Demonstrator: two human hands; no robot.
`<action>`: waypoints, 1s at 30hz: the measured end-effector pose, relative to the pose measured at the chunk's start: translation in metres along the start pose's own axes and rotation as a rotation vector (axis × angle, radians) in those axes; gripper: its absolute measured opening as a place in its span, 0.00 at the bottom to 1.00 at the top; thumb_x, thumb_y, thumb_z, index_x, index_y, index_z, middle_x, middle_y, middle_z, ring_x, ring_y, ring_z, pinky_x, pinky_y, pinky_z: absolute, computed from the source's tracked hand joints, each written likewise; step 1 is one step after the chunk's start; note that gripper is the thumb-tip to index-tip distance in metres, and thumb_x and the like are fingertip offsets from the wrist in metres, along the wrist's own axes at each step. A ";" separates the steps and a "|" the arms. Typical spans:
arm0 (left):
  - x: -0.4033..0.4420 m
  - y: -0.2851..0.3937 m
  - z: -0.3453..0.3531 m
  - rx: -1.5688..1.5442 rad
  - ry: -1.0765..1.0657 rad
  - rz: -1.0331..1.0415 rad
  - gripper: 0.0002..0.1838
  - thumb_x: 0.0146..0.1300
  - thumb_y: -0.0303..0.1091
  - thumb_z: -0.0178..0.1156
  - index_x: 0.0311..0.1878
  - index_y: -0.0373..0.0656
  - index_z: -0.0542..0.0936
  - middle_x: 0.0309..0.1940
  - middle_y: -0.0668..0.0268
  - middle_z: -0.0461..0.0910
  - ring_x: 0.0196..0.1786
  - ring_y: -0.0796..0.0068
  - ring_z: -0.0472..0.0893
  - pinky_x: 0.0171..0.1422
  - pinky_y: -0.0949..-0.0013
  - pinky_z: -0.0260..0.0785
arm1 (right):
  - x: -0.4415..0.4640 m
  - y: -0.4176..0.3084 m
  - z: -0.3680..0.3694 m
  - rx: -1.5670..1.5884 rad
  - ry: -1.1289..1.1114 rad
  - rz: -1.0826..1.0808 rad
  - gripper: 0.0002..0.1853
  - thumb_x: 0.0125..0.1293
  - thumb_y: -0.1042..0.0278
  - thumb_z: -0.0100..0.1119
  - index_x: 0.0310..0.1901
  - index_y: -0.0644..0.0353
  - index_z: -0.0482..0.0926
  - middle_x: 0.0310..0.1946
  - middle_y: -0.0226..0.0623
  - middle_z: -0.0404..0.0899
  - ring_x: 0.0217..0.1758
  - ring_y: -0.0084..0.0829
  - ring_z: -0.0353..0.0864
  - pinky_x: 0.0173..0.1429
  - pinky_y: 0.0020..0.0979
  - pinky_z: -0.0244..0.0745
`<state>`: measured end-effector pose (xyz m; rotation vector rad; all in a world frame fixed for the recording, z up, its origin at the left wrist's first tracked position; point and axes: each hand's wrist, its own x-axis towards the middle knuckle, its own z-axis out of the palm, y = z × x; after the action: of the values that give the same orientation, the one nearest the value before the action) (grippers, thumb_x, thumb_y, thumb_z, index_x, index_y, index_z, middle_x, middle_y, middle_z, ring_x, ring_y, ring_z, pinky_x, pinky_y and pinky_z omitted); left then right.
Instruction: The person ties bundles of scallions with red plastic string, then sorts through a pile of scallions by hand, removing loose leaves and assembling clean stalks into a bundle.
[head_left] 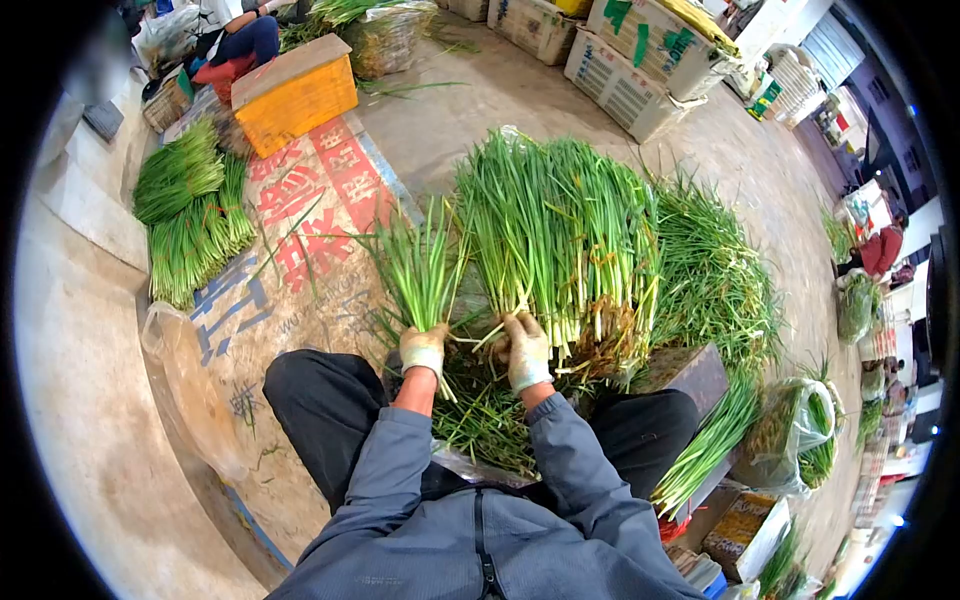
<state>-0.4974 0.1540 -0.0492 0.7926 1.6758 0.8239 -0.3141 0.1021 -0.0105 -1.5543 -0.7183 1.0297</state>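
Observation:
Gloved in whitish work gloves, both hands are in front of my lap. My left hand (423,350) is closed round the lower stalks of a small bunch of garlic chives (422,270), its green leaves fanning away from me. My right hand (524,352) has its fingers pinched on a few pale chive stalks at the near left edge of a big heap of garlic chives (560,230). The heap's white stem ends face me, some with brown dry leaves. Loose trimmings (485,425) lie between my knees, beneath my hands.
Tied chive bundles (195,225) lie at left near a clear plastic bag (190,385). An orange box (295,100) and white crates (640,80) stand farther back. More chives (710,265) and a filled bag (790,440) are at right. A seated person (240,35) is at upper left.

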 end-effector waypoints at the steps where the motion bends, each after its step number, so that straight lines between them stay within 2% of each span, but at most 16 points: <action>1: 0.006 -0.005 -0.003 0.056 0.109 0.120 0.20 0.54 0.39 0.72 0.40 0.31 0.82 0.27 0.56 0.83 0.28 0.57 0.81 0.38 0.55 0.72 | -0.004 -0.018 0.000 0.131 0.075 -0.001 0.09 0.73 0.62 0.58 0.44 0.59 0.79 0.28 0.29 0.80 0.19 0.16 0.70 0.21 0.21 0.62; 5: -0.003 0.029 -0.028 0.340 0.289 -0.018 0.18 0.49 0.37 0.71 0.41 0.36 0.84 0.34 0.54 0.86 0.34 0.59 0.85 0.43 0.57 0.74 | 0.002 -0.056 -0.022 0.217 0.223 -0.198 0.09 0.75 0.62 0.54 0.46 0.59 0.78 0.30 0.30 0.81 0.17 0.15 0.67 0.18 0.19 0.59; 6: -0.006 0.029 -0.029 0.207 0.387 0.076 0.19 0.48 0.34 0.70 0.44 0.36 0.83 0.31 0.56 0.85 0.33 0.60 0.84 0.40 0.57 0.75 | 0.000 -0.065 -0.023 0.249 0.214 -0.177 0.10 0.75 0.62 0.54 0.47 0.59 0.77 0.30 0.31 0.81 0.17 0.14 0.68 0.19 0.17 0.60; 9: 0.025 0.000 -0.026 -0.336 0.201 0.343 0.26 0.56 0.43 0.73 0.52 0.36 0.79 0.23 0.63 0.80 0.27 0.66 0.81 0.31 0.64 0.72 | -0.028 -0.107 -0.006 -0.071 0.016 -0.312 0.10 0.75 0.63 0.53 0.46 0.59 0.77 0.29 0.31 0.80 0.20 0.16 0.72 0.21 0.18 0.64; 10: 0.008 0.026 -0.028 -0.334 0.199 0.343 0.26 0.56 0.43 0.73 0.52 0.36 0.79 0.23 0.63 0.80 0.27 0.66 0.81 0.31 0.64 0.72 | -0.012 -0.070 -0.003 -0.161 -0.008 -0.356 0.10 0.75 0.64 0.52 0.45 0.61 0.78 0.28 0.30 0.80 0.24 0.20 0.76 0.26 0.22 0.71; 11: -0.024 0.070 -0.032 -0.127 0.127 0.074 0.27 0.54 0.47 0.75 0.48 0.36 0.81 0.28 0.61 0.83 0.30 0.67 0.81 0.36 0.64 0.72 | -0.006 -0.044 0.006 -0.240 -0.054 -0.430 0.10 0.74 0.65 0.53 0.44 0.63 0.80 0.28 0.31 0.81 0.28 0.23 0.79 0.32 0.26 0.75; 12: -0.043 0.095 -0.034 0.080 0.056 -0.194 0.28 0.52 0.51 0.78 0.44 0.36 0.83 0.34 0.59 0.85 0.33 0.68 0.82 0.41 0.64 0.73 | -0.026 -0.073 0.019 -0.306 -0.203 -0.184 0.10 0.72 0.63 0.56 0.45 0.60 0.80 0.38 0.38 0.83 0.36 0.32 0.82 0.41 0.33 0.78; 13: -0.043 0.080 -0.033 0.050 0.051 0.109 0.29 0.53 0.54 0.77 0.43 0.37 0.83 0.32 0.62 0.85 0.29 0.70 0.80 0.36 0.66 0.72 | -0.043 -0.086 0.034 -0.349 -0.212 -0.250 0.12 0.71 0.61 0.58 0.45 0.62 0.79 0.35 0.46 0.84 0.36 0.44 0.84 0.42 0.39 0.78; 15: -0.047 0.081 -0.034 -0.033 0.013 0.187 0.28 0.51 0.54 0.78 0.43 0.38 0.84 0.30 0.63 0.85 0.21 0.74 0.75 0.26 0.66 0.68 | -0.046 -0.062 0.055 -0.442 -0.321 -0.426 0.13 0.70 0.61 0.59 0.46 0.63 0.78 0.35 0.52 0.83 0.40 0.54 0.83 0.44 0.42 0.78; 17: -0.027 0.058 -0.032 -0.180 -0.081 0.201 0.25 0.54 0.52 0.77 0.43 0.39 0.83 0.30 0.63 0.85 0.19 0.77 0.73 0.22 0.68 0.64 | -0.053 -0.060 0.067 -0.428 -0.408 -0.338 0.12 0.70 0.61 0.59 0.46 0.62 0.78 0.37 0.54 0.82 0.43 0.57 0.82 0.45 0.43 0.78; 21: -0.030 0.082 -0.054 -0.554 -0.021 0.095 0.15 0.63 0.42 0.71 0.42 0.41 0.82 0.30 0.64 0.85 0.15 0.82 0.68 0.16 0.75 0.58 | -0.038 -0.066 0.063 -0.483 -0.668 -0.236 0.13 0.70 0.59 0.59 0.44 0.62 0.82 0.38 0.52 0.83 0.45 0.52 0.84 0.47 0.41 0.78; 23: -0.021 0.086 -0.067 -0.835 0.072 0.117 0.11 0.69 0.40 0.65 0.39 0.42 0.80 0.21 0.67 0.80 0.12 0.81 0.65 0.16 0.75 0.55 | -0.020 -0.044 0.066 -0.591 -0.496 -0.264 0.16 0.69 0.57 0.59 0.48 0.61 0.82 0.38 0.52 0.84 0.46 0.50 0.84 0.49 0.43 0.78; 25: -0.006 0.077 -0.079 -1.041 -0.161 0.040 0.13 0.71 0.41 0.63 0.34 0.45 0.76 0.17 0.70 0.74 0.12 0.78 0.65 0.16 0.71 0.55 | 0.009 -0.020 0.074 -0.937 -0.386 -0.292 0.21 0.68 0.56 0.59 0.57 0.58 0.77 0.42 0.53 0.84 0.46 0.51 0.84 0.51 0.46 0.78; 27: -0.013 0.082 -0.068 -1.073 -0.168 0.183 0.14 0.70 0.42 0.64 0.32 0.47 0.73 0.14 0.72 0.68 0.11 0.76 0.65 0.16 0.68 0.55 | 0.031 -0.006 0.089 -1.022 -0.338 -0.295 0.24 0.66 0.56 0.61 0.61 0.55 0.73 0.45 0.54 0.82 0.46 0.51 0.84 0.50 0.46 0.80; 28: -0.019 0.096 -0.060 -0.977 -0.014 0.037 0.15 0.67 0.43 0.68 0.34 0.47 0.73 0.14 0.71 0.68 0.11 0.76 0.64 0.15 0.68 0.55 | 0.042 0.003 0.098 -1.154 -0.273 -0.295 0.24 0.64 0.57 0.62 0.59 0.55 0.74 0.46 0.53 0.81 0.46 0.50 0.84 0.48 0.45 0.81; 30: -0.003 0.082 -0.051 -0.897 -0.116 0.092 0.16 0.63 0.43 0.71 0.42 0.44 0.77 0.15 0.71 0.68 0.11 0.75 0.64 0.15 0.68 0.55 | 0.053 0.002 0.116 -1.395 -0.281 -0.273 0.20 0.67 0.61 0.59 0.59 0.55 0.75 0.53 0.55 0.77 0.51 0.48 0.83 0.46 0.43 0.82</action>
<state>-0.5382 0.1890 0.0317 0.2725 0.9946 1.4097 -0.3942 0.1989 -0.0295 -2.3252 -2.0506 0.4641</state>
